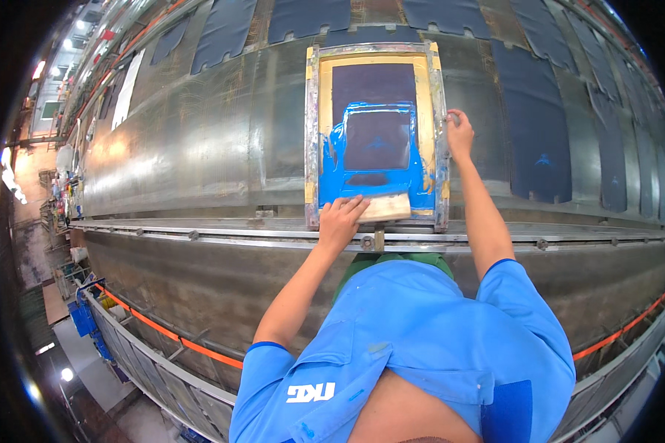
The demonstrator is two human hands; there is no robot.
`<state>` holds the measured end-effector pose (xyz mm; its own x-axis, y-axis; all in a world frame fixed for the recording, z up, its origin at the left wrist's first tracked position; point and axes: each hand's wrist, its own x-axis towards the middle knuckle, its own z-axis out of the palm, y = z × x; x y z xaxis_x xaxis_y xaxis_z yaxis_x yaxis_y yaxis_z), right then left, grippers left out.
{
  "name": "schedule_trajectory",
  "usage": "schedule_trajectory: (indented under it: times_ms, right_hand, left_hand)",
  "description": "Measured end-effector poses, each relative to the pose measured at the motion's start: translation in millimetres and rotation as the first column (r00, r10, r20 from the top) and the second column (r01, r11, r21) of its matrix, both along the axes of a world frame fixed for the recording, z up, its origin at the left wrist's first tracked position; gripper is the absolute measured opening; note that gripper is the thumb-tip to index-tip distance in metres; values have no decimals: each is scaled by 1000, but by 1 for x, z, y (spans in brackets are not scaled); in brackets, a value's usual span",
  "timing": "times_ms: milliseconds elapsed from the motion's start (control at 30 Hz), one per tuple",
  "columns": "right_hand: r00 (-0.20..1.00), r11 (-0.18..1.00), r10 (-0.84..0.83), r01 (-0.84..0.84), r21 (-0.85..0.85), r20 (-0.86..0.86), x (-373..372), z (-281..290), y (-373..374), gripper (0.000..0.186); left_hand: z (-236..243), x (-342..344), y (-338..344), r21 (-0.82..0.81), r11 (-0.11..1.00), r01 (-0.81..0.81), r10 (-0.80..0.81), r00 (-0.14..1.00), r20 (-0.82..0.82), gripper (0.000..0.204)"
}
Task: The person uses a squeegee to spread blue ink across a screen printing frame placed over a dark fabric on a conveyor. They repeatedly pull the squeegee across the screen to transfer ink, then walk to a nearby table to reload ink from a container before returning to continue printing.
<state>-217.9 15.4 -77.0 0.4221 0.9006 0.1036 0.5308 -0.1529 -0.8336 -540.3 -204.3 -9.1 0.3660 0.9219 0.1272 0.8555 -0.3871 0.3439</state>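
A screen printing frame [312,133] lies flat on the metal table in front of me, its mesh edged with yellow tape. Wet blue ink [340,181] is spread over the lower part of the mesh, around a dark rectangular area. At the near end of the frame rests a squeegee with a pale wooden handle [389,209]. My left hand [340,221] is closed round the squeegee's left end. Along the frame's right side my right hand [460,133] grips the outer edge with curled fingers; its palm side is partly hidden.
Dark fabric pieces [528,122] lie on the long metal table [199,136], some with a small blue print. A metal rail [273,227] runs along the near edge. Behind me runs an orange strip [192,344]. Shelving and goods crowd the far left.
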Motion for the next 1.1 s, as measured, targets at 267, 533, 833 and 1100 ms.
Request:
schedule_trajectory:
  times_ms: [267,533,833,1100]
  right_hand:
    - [999,997,5,-2,77,-34,0,-2,-9,18]
    - [994,997,31,-39,-71,-102,-8,36,-16,20]
    - [977,999,41,-38,22,-210,-6,47,-15,22]
    - [832,975,223,-184,127,-508,-44,177,5,23]
  left_hand:
    - [-13,4,28,162,987,10,-1,999,-53,53]
    - [-5,11,153,231,968,-99,106,994,-15,54]
    - [0,-45,89,-29,795,-606,494,620,609,28]
    - [-6,-102,76,-776,618,-123,728,-283,624,50]
